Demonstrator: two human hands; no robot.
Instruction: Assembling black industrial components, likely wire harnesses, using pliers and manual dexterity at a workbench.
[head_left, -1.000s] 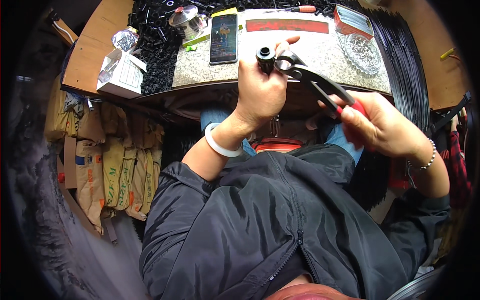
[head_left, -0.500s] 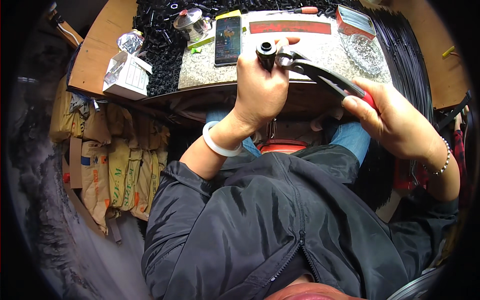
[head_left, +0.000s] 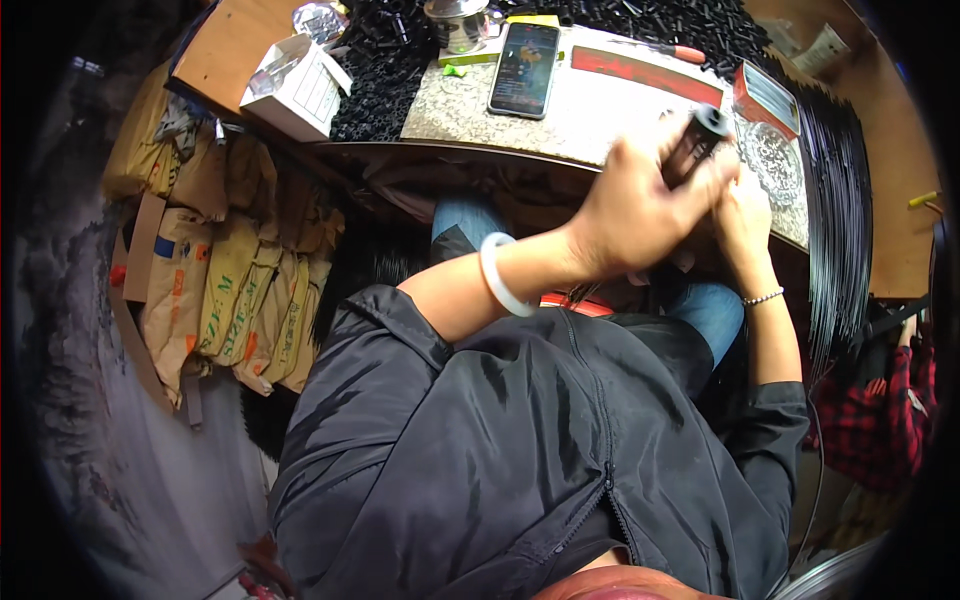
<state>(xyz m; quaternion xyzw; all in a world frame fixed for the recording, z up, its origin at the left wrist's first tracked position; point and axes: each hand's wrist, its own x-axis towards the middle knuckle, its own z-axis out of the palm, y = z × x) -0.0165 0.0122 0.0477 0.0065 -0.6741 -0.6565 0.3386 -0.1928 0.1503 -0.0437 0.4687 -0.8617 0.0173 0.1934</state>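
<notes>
My left hand (head_left: pixel 630 210) is closed around a short black cylindrical part (head_left: pixel 694 145), held upright but tilted, with its round hollow-looking end up. Just beyond it, my right hand (head_left: pixel 744 215) sits close against the left fingertips and the part. Its fingers are mostly hidden behind the left hand and blurred, so what they grip does not show. Both hands are over the front edge of the stone-patterned work board (head_left: pixel 455 105).
On the board lie a phone (head_left: pixel 524 70), a red-handled tool (head_left: pixel 688 54), a small red-and-white box (head_left: pixel 768 98) and a glass dish (head_left: pixel 772 165). Black rods (head_left: pixel 840 200) hang at right. Black parts (head_left: pixel 385 90) and a white box (head_left: pixel 297 88) sit left.
The left hand has moved right with the black part. The right hand has drawn in beside it, and the red-handled pliers it held no longer show. The whole view has shifted.
</notes>
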